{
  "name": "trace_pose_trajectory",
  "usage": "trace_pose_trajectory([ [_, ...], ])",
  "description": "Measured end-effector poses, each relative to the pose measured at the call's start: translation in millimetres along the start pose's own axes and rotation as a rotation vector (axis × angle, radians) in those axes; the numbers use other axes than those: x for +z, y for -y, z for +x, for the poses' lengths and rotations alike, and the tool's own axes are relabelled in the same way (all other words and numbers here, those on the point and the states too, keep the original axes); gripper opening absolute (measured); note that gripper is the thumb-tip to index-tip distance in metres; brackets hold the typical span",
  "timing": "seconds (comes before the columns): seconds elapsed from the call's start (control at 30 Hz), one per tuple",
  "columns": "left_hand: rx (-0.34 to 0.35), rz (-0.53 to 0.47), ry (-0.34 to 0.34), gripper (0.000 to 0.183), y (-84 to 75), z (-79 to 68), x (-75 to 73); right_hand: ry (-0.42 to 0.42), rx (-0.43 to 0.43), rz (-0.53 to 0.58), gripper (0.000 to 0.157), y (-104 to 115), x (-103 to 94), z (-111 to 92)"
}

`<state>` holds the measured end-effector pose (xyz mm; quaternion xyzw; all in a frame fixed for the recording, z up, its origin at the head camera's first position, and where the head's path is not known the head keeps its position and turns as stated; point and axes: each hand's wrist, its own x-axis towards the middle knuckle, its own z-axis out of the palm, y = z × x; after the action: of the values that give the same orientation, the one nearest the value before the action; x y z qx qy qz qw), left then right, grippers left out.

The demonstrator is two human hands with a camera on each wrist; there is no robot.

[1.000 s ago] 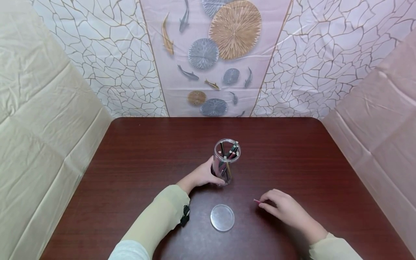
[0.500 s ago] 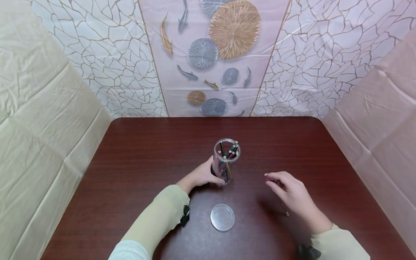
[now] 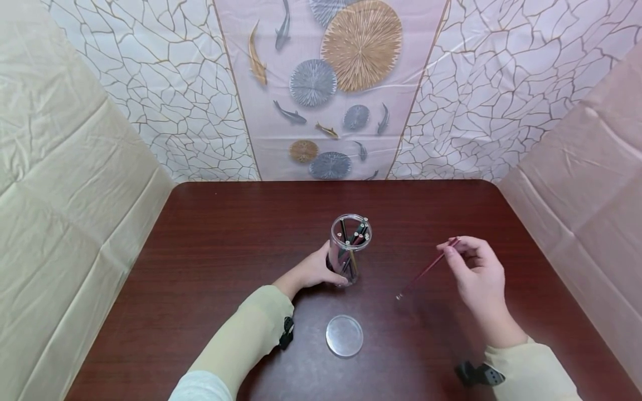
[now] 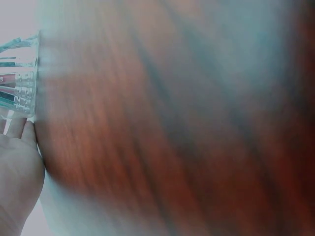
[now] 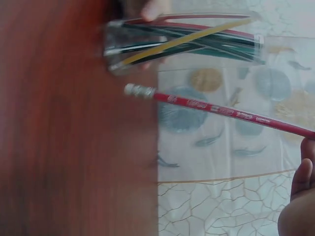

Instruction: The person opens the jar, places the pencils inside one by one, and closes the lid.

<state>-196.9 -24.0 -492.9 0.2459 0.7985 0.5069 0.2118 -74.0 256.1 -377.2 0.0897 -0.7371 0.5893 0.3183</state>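
Note:
A clear plastic jar (image 3: 349, 248) stands upright near the middle of the dark wooden table (image 3: 210, 262), with several pencils inside. My left hand (image 3: 316, 270) grips its lower part from the left; the left wrist view shows the jar (image 4: 17, 81) above my palm (image 4: 17, 172). My right hand (image 3: 473, 273) is raised to the right of the jar and pinches a red pencil (image 3: 426, 270) by its upper end. The pencil slants down to the left, off the table. In the right wrist view the red pencil (image 5: 221, 110) lies below the jar (image 5: 182, 42), eraser end toward the table.
A round clear lid (image 3: 344, 336) lies flat on the table in front of the jar. Patterned cloth walls (image 3: 321, 89) close in the table at the back and both sides. Black wrist straps (image 3: 287, 332) show on both sleeves.
My right hand lifted the red pencil off the table and moved it up and to the right. The left hand and the jar stayed still.

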Motion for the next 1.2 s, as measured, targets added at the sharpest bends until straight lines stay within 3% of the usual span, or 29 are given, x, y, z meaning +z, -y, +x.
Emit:
trace_pose_trajectory([
  [0.07,-0.003,0.001,-0.001,0.091,-0.2,-0.2,-0.1,-0.064,0.015,0.135,0.015,3.1,1.0,4.1],
  [0.2,-0.008,0.010,-0.002,0.091,-0.4,-0.6,-0.3,-0.151,0.028,0.302,0.010,9.4,3.6,11.2],
  [0.3,-0.003,0.016,0.000,0.090,-1.3,-0.9,-0.4,-0.191,0.035,0.400,0.008,13.1,6.1,16.1],
  [0.47,-0.008,0.028,0.006,0.094,-3.7,-1.4,-0.9,-0.232,0.006,0.673,0.010,20.4,10.7,24.5],
  [0.6,0.001,0.036,-0.002,0.096,-3.6,-1.2,-0.5,-0.279,-0.027,0.808,0.010,29.7,14.7,32.1],
  [0.87,0.021,0.033,-0.006,0.093,-1.8,-0.1,-0.2,-0.359,-0.108,0.920,0.017,45.7,22.2,47.4],
  [1.2,0.020,0.026,-0.003,0.091,-0.3,-0.1,-0.5,-0.352,-0.131,0.872,0.021,49.3,38.9,50.0],
])
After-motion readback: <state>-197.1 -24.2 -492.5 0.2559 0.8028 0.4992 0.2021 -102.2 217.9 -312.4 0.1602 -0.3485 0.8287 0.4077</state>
